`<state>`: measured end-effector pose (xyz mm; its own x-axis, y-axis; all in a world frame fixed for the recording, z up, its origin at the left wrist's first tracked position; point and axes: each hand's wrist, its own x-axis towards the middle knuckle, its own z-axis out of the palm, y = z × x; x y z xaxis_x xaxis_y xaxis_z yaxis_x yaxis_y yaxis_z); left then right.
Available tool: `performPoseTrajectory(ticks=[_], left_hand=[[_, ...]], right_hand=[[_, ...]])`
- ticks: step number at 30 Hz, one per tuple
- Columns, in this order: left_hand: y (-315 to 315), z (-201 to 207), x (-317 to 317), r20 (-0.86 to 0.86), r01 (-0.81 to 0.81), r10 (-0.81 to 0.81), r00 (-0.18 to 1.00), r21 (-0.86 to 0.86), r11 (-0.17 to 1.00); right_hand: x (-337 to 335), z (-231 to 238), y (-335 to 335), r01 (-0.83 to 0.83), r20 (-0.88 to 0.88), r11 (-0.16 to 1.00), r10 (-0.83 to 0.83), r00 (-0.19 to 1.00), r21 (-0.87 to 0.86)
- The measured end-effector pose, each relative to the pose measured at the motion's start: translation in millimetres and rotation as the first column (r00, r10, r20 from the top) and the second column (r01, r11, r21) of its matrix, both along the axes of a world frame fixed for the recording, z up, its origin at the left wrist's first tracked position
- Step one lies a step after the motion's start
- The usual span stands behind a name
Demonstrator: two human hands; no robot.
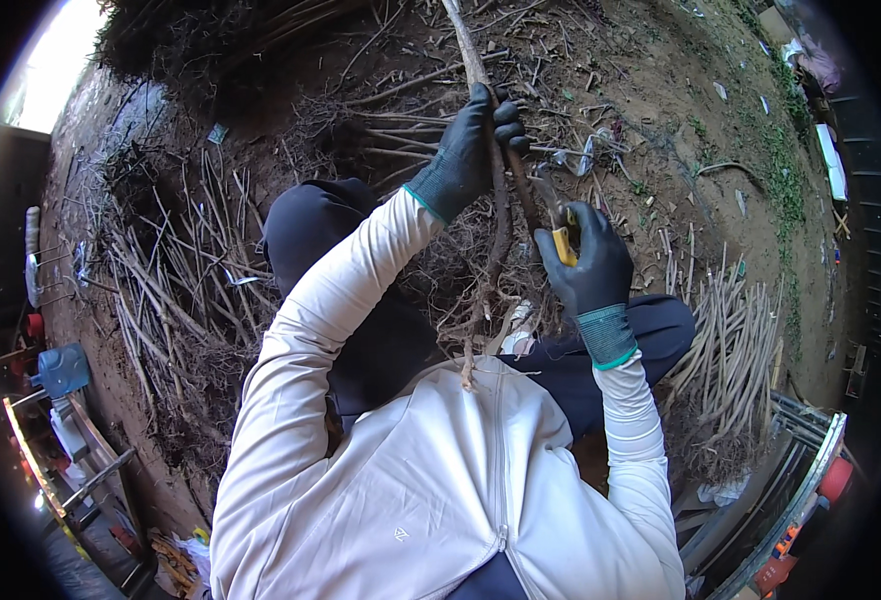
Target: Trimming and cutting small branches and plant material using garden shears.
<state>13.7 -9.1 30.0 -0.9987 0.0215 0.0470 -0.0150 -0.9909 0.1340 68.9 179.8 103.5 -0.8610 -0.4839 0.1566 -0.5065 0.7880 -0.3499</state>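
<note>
My left hand [463, 155], in a dark glove with a green cuff, is wrapped round a woody stem [468, 48]. The stem's bare upper part runs up past the top of the view, and its dark roots [501, 225] hang down toward my lap. My right hand [592, 262], gloved the same way, grips yellow-handled pruning shears [563, 247]. Their metal end points up beside a dark root branch [522, 190] below my left hand; whether the blades touch it I cannot tell. A tangle of fine roots [450, 265] lies between my knees.
Bundles of rooted stems lie to the left [175, 265] and to the right [730, 345]. More stems [400, 130] lie ahead, near a dark root heap [175, 40]. Metal frames stand at the lower left [90, 480] and lower right [810, 480]. Twigs and scraps litter the soil.
</note>
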Motion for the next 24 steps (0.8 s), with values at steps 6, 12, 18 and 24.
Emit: performPoseTrajectory(ticks=[6, 12, 18, 24], left_hand=[[14, -8, 2, 0.009, 0.048, -0.048, 0.999, -0.045, 0.998], [14, -9, 4, 0.156, 0.123, -0.101, 0.983, -0.136, 0.983], [14, -3, 7, 0.090, 0.116, -0.115, 0.989, -0.009, 0.993], [15, 2, 9, 0.113, 0.128, -0.127, 0.985, -0.005, 0.992]], right_hand=[[-11, -17, -25, 0.004, 0.340, 0.971, 0.080, 0.937, -0.241], [-31, -34, -29, 0.242, 0.499, 0.742, 0.141, 0.855, -0.625], [-25, -16, -23, 0.222, 0.524, 0.827, 0.100, 0.846, -0.516], [-13, -6, -24, -0.025, 0.311, 0.933, 0.146, 0.939, -0.360]])
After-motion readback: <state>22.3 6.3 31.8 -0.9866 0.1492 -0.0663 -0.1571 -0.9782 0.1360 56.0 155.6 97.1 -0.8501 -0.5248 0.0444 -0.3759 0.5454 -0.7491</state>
